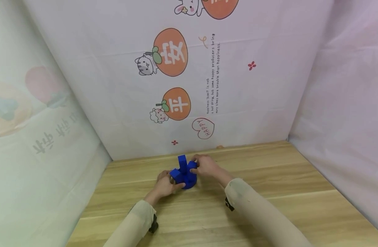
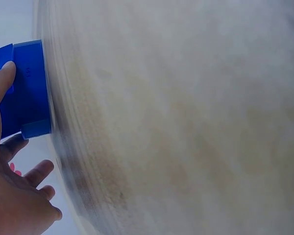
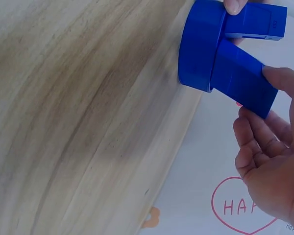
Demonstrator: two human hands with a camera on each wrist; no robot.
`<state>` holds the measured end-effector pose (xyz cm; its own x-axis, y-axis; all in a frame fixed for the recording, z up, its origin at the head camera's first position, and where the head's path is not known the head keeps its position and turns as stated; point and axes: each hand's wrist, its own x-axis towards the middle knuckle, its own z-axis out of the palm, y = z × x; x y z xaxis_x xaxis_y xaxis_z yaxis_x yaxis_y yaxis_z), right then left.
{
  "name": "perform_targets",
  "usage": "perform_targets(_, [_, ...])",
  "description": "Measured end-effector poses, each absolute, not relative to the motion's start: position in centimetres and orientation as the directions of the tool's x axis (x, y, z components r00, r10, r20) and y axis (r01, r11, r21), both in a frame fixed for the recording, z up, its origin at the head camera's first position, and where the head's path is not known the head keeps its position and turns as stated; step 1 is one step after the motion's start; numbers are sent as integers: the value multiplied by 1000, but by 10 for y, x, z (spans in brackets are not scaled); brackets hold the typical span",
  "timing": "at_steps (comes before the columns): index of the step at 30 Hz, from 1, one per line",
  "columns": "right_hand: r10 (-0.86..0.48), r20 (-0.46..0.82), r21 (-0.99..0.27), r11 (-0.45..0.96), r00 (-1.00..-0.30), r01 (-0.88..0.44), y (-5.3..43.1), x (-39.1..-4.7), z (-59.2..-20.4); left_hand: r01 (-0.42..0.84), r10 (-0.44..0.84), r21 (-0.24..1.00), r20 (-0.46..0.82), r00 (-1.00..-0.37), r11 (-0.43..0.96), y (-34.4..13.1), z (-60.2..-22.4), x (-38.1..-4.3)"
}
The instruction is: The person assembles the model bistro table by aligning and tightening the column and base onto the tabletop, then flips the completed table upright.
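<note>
A blue object with a round, ring-like base (image 1: 190,182) and three rectangular prongs stands on the wooden table near its back edge. The left hand (image 1: 165,185) grips its left side. In the left wrist view, that hand's thumb (image 2: 5,78) lies on the blue face while its other fingers spread below. From the other side the right hand (image 1: 207,166) pinches the right prong (image 1: 192,165). Close up in the right wrist view, thumb and fingers hold the slanted prong (image 3: 245,78) by its outer end. Another prong (image 1: 182,163) points up between both hands, untouched.
The wood-grain table (image 1: 238,219) meets a white printed cloth (image 1: 253,103) just behind the blue object. More cloth hangs along the left (image 1: 37,178) and right (image 1: 343,113) sides. Black straps sit at both sleeves.
</note>
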<state>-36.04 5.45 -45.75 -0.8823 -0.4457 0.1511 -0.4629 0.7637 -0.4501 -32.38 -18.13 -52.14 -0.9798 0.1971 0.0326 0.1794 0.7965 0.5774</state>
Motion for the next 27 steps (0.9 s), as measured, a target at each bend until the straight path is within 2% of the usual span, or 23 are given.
perform_targets(8, [-530, 164, -441, 715, -832, -543, 61, -359, -455, 167, 189, 573, 21, -982, 803, -181, -519, -321])
perform_targets(15, [-493, 190, -470, 714, -849, -520, 66, -359, -454, 168, 187, 575, 27, -982, 801, -181, -515, -319])
perform_targets(21, [-540, 199, -443, 695, -818, -566, 69, -361, -455, 177, 194, 571, 31, -980, 802, -181, -514, -319])
perform_targets(27, [-528, 185, -505, 672, -829, -541, 71, -359, -456, 166, 188, 570, 21, -982, 805, -179, -517, -319])
